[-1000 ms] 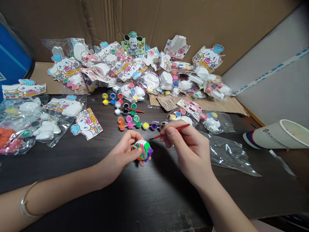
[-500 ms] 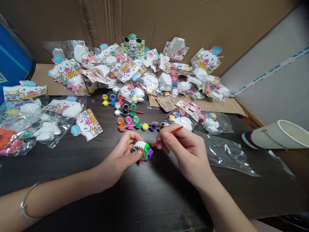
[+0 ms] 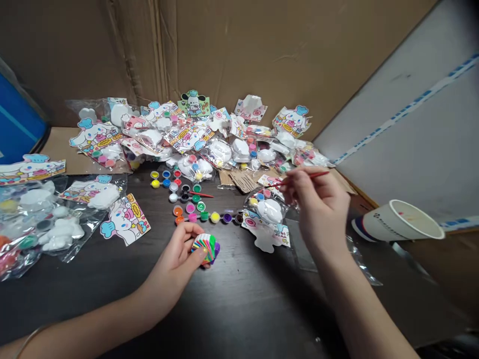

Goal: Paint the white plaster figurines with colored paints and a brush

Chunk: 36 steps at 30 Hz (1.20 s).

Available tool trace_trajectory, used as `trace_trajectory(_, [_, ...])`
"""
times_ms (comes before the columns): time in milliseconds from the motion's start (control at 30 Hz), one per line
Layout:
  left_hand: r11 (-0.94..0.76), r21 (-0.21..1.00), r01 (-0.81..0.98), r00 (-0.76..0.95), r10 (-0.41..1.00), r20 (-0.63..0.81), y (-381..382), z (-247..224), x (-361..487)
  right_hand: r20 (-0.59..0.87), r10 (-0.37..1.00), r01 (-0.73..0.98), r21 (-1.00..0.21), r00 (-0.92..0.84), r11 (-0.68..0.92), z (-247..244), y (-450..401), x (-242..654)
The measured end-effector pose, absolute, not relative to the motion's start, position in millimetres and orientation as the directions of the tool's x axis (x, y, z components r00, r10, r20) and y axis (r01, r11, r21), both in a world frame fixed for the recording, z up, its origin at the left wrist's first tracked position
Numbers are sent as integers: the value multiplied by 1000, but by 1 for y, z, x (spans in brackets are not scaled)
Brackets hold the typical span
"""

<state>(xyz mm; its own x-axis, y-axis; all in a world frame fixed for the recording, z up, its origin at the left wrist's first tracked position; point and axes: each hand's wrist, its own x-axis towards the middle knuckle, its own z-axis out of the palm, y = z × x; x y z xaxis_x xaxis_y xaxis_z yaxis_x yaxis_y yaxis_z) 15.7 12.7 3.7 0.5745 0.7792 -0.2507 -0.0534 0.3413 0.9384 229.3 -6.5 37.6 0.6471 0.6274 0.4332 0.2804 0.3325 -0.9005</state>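
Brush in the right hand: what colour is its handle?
Red: the brush in the right hand shows best in the head view.

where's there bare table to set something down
The largest bare patch of table lies between the left forearm and right forearm, nearer than the painted piece. Another lies between the left forearm and the loose card. Bagged kits crowd the back; paint pots, the middle.

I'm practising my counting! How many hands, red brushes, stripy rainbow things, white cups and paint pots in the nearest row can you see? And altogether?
Hands: 2 (left hand, right hand)
Red brushes: 2 (held brush, lying brush)
Stripy rainbow thing: 1
White cup: 1
Paint pots in the nearest row: 6
Total: 12
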Motion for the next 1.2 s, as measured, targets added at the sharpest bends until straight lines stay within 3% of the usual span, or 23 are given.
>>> trace_trajectory(167, [373, 927, -45, 632, 729, -263, 10, 3, 16, 412, 839, 346, -892, 356, 292, 53, 25, 206])
trace_trajectory(267, [366, 928, -66, 638, 731, -243, 8, 1, 15, 298, 949, 451, -864, 98, 225, 57, 49, 190])
trace_trajectory(367, [374, 925, -64, 641, 726, -249, 8, -2, 14, 163, 986, 649, -745, -41, 150, 53, 69, 181])
trace_trajectory(467, [362, 930, -64, 647, 724, -238, 8, -4, 14, 97, 993, 734, -668, -75, 120, 48, 77, 180])
trace_trajectory(767, [371, 927, -59, 649, 719, -247, 7, -5, 13, -7, 996, 802, -592, -94, 72, 43, 78, 176])
trace_trajectory(1033, [380, 924, -48, 645, 718, -262, 9, -5, 15, -18, 996, 795, -603, -90, 61, 43, 75, 176])
trace_trajectory(1200, [357, 934, -29, 640, 724, -257, 9, -5, 16, 53, 995, 753, -650, -87, 101, 44, 73, 179])
